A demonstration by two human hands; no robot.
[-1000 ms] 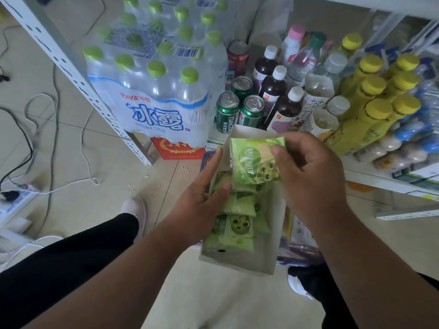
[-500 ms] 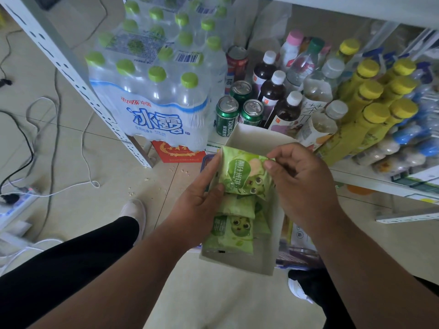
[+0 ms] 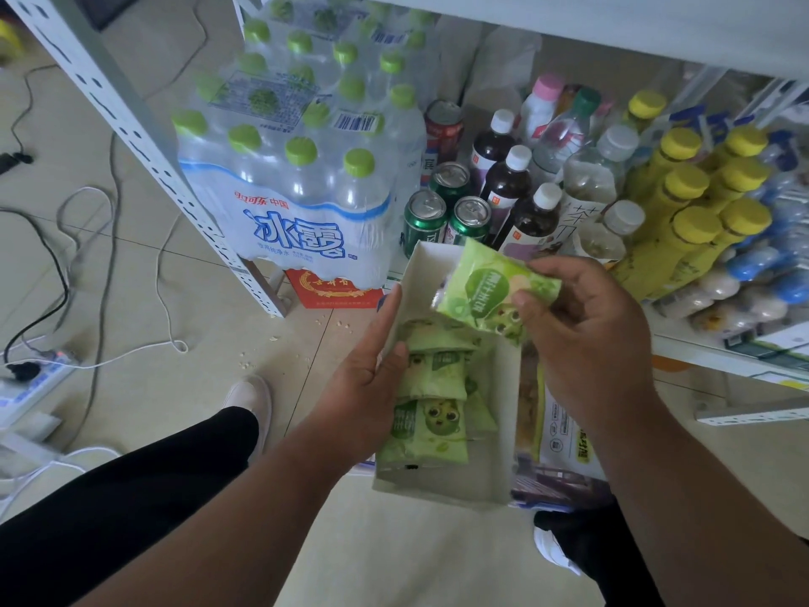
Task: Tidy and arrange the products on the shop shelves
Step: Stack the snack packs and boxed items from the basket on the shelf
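green packet point(image 3: 490, 291) | tilted, long axis left-right | right hand point(image 3: 586, 339) pinching

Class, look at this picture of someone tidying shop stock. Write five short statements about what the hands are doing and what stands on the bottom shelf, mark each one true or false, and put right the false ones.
1. The right hand holds a green snack packet above the white box. True.
2. The white box is empty. False: several green packets lie inside it.
3. The left hand grips a green can. False: it rests on the packets at the box's left wall; the green cans stand on the shelf.
4. The shrink-wrapped pack of water bottles has green caps. True.
5. The yellow-capped bottles stand to the left of the water pack. False: they are to its right, beyond the dark bottles with white caps.
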